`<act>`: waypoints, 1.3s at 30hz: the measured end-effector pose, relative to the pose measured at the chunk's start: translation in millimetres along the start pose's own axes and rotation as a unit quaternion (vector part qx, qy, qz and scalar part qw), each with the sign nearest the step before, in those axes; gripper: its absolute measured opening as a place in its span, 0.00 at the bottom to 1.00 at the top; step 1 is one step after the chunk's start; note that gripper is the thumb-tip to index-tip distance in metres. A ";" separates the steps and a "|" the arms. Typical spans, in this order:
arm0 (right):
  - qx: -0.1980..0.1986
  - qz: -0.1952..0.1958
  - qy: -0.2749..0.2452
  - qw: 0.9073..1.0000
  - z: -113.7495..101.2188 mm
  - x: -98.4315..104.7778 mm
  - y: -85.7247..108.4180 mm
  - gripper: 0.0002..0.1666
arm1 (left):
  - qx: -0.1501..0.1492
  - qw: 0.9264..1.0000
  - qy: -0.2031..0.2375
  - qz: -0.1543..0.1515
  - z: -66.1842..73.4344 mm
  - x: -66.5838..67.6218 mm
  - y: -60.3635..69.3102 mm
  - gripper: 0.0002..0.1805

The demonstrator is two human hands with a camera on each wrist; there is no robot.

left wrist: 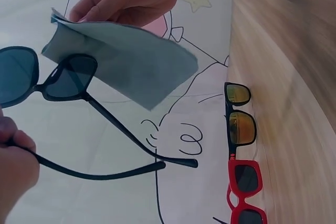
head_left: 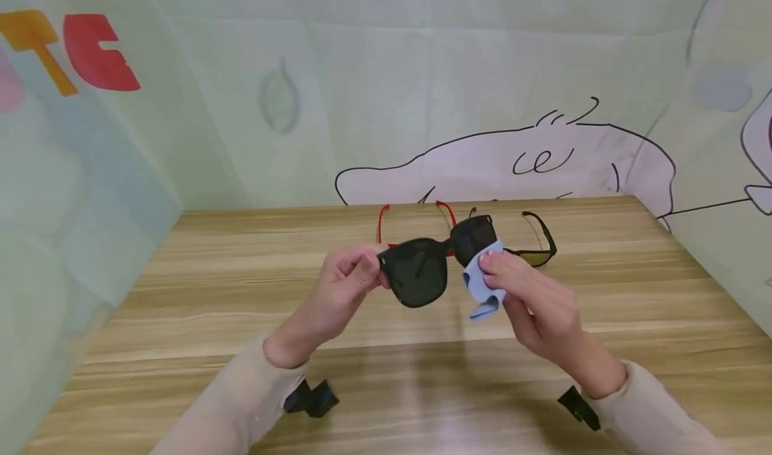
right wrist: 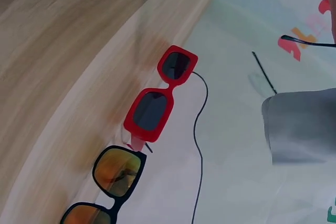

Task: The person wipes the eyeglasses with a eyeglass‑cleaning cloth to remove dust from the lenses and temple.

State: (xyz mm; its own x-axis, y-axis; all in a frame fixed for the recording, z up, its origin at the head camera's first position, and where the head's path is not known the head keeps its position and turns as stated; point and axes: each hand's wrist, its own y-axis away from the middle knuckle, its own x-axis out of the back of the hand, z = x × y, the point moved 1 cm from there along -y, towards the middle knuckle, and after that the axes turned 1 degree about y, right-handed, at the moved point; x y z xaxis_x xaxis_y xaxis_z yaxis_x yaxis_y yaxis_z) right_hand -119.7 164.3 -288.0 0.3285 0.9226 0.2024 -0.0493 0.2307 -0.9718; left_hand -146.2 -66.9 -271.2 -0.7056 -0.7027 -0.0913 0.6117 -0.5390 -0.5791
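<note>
Gripping black sunglasses, left fingers curl closed; right fingers pinch cloth.

I see free tabletop outside both arms, and a hand could pass through the gap beneath the raised black sunglasses. Between the left hand and right hand, they and the blue cloth block my way; their temples jut beyond. Farther back, red sunglasses and yellow-lensed glasses obstruct, before the backdrop closes off the rear.
</note>
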 end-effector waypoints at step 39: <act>0.013 0.022 0.031 0.999 3.9 2.1 10.0 0.12 | -0.034 0.999 0.005 -0.004 -4.2 -6.7 4.7 0.15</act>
State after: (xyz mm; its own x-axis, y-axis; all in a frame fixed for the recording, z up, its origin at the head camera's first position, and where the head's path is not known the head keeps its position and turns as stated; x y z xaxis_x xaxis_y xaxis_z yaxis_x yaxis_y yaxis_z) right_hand -123.1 169.8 -296.8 0.3830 0.9114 0.1506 -0.0900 0.1991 -0.9758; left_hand -140.1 -62.8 -276.7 -0.7141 -0.6938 -0.0935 0.5800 -0.5115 -0.6340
